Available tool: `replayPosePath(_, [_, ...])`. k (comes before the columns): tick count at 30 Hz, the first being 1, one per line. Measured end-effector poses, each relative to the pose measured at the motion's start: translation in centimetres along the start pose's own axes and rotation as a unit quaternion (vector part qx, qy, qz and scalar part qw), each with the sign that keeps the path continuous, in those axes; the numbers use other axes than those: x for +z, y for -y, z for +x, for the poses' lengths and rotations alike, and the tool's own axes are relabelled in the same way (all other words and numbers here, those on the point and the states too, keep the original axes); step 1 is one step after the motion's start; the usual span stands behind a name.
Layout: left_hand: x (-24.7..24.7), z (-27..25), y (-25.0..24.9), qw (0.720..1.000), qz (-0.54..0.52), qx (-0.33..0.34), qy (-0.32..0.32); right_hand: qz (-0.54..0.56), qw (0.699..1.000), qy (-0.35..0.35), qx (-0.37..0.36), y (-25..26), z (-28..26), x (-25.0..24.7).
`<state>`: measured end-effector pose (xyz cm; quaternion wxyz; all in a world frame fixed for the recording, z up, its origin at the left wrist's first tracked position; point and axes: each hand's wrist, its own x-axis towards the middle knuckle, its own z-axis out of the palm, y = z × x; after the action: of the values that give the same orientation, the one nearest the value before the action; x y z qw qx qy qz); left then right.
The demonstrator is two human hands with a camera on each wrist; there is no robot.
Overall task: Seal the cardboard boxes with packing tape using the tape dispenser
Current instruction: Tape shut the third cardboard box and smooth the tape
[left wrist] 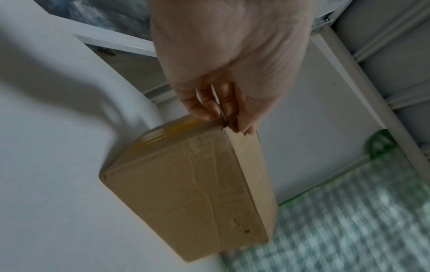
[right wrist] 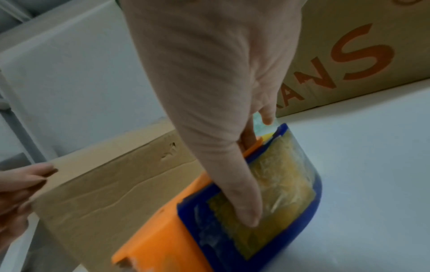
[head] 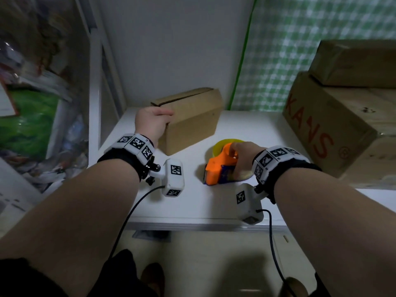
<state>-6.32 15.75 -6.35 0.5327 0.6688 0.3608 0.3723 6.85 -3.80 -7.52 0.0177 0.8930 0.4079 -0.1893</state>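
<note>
Now left hand (head: 153,123) gripping small box (head: 192,118) corner, right hand (head: 242,156) clutching tape dispenser (head: 220,166), white table (head: 188,202) edge near.

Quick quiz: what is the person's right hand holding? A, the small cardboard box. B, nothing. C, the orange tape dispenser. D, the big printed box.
C: the right hand grips the orange tape dispenser on the white table, while the left hand holds the small cardboard box.

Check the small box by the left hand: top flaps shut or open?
Shut but untaped: the small box shows a dark seam along its closed top flaps, and no tape shows over it. The left hand grips its near end.
</note>
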Motion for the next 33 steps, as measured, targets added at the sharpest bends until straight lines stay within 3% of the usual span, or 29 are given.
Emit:
replayPosePath(7, [0.8,-2.0,-0.5,0.999,-0.035,-0.027,-0.023,-0.006,0.996,0.017,0.082,-3.1,-2.7,-0.5])
replayPosePath(8, [1.0,-2.2,-0.6,0.998,-0.041,-0.029,-0.033,-0.014,0.998,0.003,0.056,-3.1,-3.2,-0.7])
replayPosePath(9, [1.0,-2.5,-0.7,0.998,-0.045,-0.030,-0.041,-0.001,0.999,0.016,-0.034,-3.7,-2.4,-0.5])
replayPosePath(10, [1.1,-2.7,-0.8,0.997,-0.046,-0.033,-0.046,-0.014,0.983,0.013,-0.182,-4.4,-1.3,-0.5])
replayPosePath(12, [1.3,-3.1,-0.9,0.997,-0.044,-0.036,-0.051,0.133,0.930,-0.050,-0.340,-4.7,-0.9,0.7])
replayPosePath(13, [1.4,-3.3,-0.9,0.997,-0.042,-0.035,-0.055,0.190,0.945,-0.042,-0.263,-4.1,-2.7,0.0])
replayPosePath(14, [1.5,-3.5,-0.9,0.997,-0.039,-0.034,-0.059,0.129,0.975,-0.064,-0.172,-3.8,-3.8,-0.7])
replayPosePath(15, [1.6,-3.6,-1.0,0.997,-0.035,-0.031,-0.064,0.163,0.983,0.014,-0.083,-3.5,-4.7,-0.3])
replayPosePath(17, [1.7,-3.9,-1.0,0.997,-0.026,-0.029,-0.068,0.087,0.991,-0.021,0.097,-4.9,-5.6,-1.4])
replayPosePath(18, [1.7,-4.1,-1.1,0.997,-0.021,-0.030,-0.070,0.108,0.984,-0.049,0.131,-6.0,-4.9,-1.4])
replayPosePath(20, [1.6,-4.4,-1.2,0.997,-0.015,-0.032,-0.073,0.212,0.971,-0.079,0.079,-5.3,-4.7,-2.3])
replayPosePath(24, [1.3,-4.8,-1.3,0.997,0.037,-0.019,-0.068,0.350,0.934,-0.045,-0.048,-2.7,-3.9,-2.9])
replayPosePath(29, [1.1,-5.3,-1.5,0.984,0.161,-0.002,-0.083,0.351,0.926,-0.132,-0.039,-1.1,-2.5,-1.9])
replayPosePath(33, [1.0,-5.0,-2.0,0.938,0.341,0.063,0.014,0.333,0.931,-0.144,-0.036,-0.6,-2.3,-1.4])
